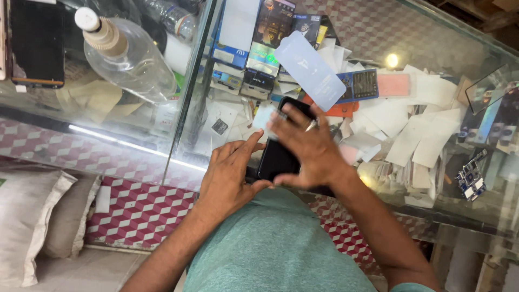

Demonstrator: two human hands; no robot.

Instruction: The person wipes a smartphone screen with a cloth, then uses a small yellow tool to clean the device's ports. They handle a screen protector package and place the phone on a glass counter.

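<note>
Your left hand (230, 173) braced the near end of a black phone (278, 154) that lay flat on the glass table (421, 32). The fingers were curled against its lower left edge and the forefinger stretched up along its side. It steadied the phone rather than closing round it.

Your right hand (308, 148) lay flat over the phone's face, fingers spread and extended, palm down. It was wide open and gripped nothing, only pressing on the surface. A small pale wipe or tab (264, 115) showed at the fingertips; I could not tell whether it was pinched or merely lay there.

A pale blue film sheet (309, 69) lay just beyond the phone, apart from both hands. White paper scraps (427, 124) covered the table to the right; a clear plastic bottle (127, 54) lay on its side well to the left.

Judgement on handling: the phone looked stiff, moderately light, smooth-faced and slippery on glass, and its screen fragile. Best held by the long side edges, not the face. The film looked thin, flexible and easily creased or smudged; take it by a corner or edge only.
</note>
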